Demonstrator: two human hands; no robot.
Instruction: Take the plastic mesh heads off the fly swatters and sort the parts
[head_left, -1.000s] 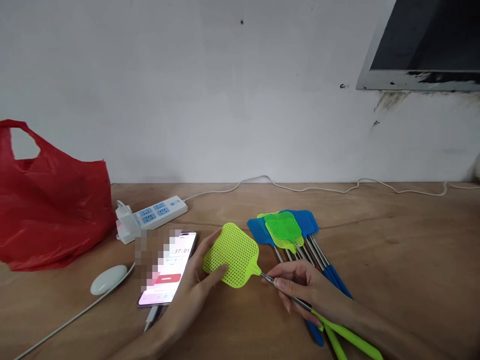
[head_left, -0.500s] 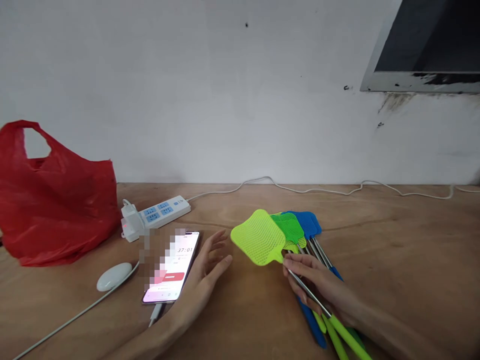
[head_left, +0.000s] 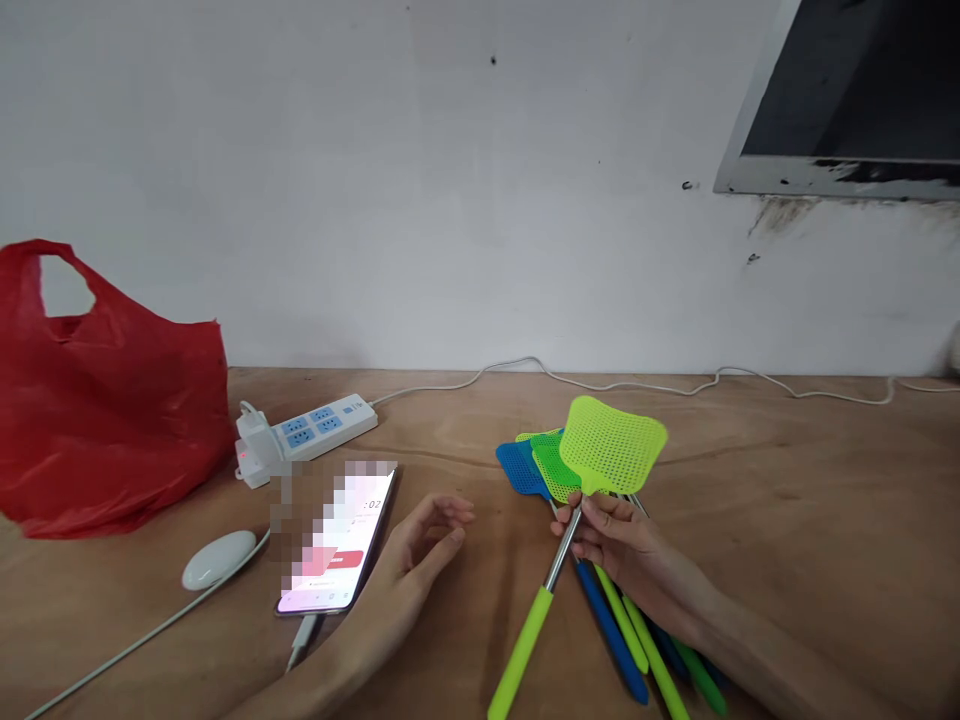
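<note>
A yellow-green fly swatter [head_left: 613,446] is pinched in my right hand [head_left: 619,535] at the metal shaft, just below its mesh head. Its long handle slants down to the left, above the table. Behind and beneath it lies a pile of other swatters: a blue swatter head [head_left: 523,468], a green swatter head [head_left: 551,462], and several blue, green and yellow-green handles [head_left: 611,630] fanned toward me. My right hand partly covers their shafts. My left hand [head_left: 424,550] holds nothing, fingers loosely curved and apart from the thumb, between the phone and the swatters.
A lit phone [head_left: 341,545] on a charging cable lies left of my left hand. Further left are a white mouse [head_left: 219,560], a white power strip [head_left: 326,425] and a red plastic bag [head_left: 112,400]. A thin white cord [head_left: 622,381] runs along the wall.
The yellow-green swatter has turned in my right hand: its head swung from the left to upper right, its handle now slants down left. A blue head now shows left of the pile.
</note>
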